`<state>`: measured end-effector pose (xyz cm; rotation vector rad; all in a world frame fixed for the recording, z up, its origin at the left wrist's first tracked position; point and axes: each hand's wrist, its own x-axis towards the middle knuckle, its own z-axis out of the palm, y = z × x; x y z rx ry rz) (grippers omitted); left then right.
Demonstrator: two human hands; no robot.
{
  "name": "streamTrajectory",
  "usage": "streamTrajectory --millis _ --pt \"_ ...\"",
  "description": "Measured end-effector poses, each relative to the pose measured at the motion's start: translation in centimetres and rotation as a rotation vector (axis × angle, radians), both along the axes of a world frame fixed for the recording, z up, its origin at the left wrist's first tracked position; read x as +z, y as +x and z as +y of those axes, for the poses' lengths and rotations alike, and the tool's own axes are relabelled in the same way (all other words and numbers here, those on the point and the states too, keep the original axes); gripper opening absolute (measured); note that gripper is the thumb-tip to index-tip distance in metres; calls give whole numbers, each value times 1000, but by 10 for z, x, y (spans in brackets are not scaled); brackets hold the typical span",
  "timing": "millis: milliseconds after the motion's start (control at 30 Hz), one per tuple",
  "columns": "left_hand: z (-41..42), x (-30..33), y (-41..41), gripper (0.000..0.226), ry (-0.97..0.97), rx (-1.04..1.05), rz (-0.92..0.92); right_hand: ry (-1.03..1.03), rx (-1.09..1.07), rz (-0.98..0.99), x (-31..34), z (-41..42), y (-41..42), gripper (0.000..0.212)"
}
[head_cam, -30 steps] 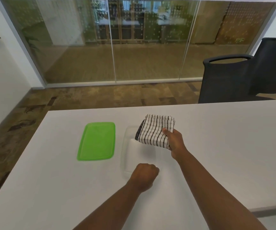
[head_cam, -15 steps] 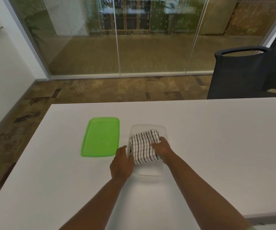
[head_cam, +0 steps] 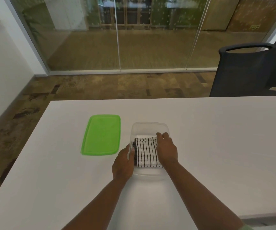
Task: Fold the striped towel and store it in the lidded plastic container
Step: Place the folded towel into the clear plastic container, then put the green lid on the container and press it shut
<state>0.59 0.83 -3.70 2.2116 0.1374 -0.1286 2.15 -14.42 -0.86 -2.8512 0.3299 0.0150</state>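
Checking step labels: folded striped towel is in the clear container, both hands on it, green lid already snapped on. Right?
Not quite. The head view shows the green lid lying flat on the table, left of the clear container, not on it. The striped towel is inside, with the left hand and right hand at it.

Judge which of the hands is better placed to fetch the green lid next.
Left, probably. The left hand rests at the container's left wall, the side where the green lid lies. The right hand is on the towel, farther off.
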Motion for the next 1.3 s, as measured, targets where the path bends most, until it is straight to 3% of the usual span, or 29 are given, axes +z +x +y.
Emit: streamTrajectory --millis 100,167,300,500,633,733,867,1033,1133,1233,1300 --pt "10 1 5 39 -35 81 -122 -10 13 -201 1 -9 -2 36" --pt "21 1 17 39 145 63 -168 36 -106 -252 2 -15 -3 39" --pt "45 -2 32 53 633 -192 1 189 -351 -74 -1 -20 -4 45" --pt "55 -7 26 28 852 -250 -94 285 -409 -14 -7 -19 -5 32" --pt "57 -3 26 31 1018 -324 -161 287 -408 -8 -8 -20 -6 33" --pt "62 -6 25 41 1020 -336 -304 284 -403 -6 -9 -19 -7 33" --pt "58 7 32 26 938 -301 -440 284 -409 -8 -10 -18 -8 33" --pt "37 44 47 14 633 -180 -461 307 -418 7 -10 -17 -10 34" --pt "24 69 58 29 396 -10 -386 330 -438 17 -8 -18 -10 37" --pt "14 94 66 28 281 99 -503 223 -398 -50 -4 -18 -9 50" --pt "9 114 70 28 253 131 -598 180 -302 -207 5 -18 -6 58"
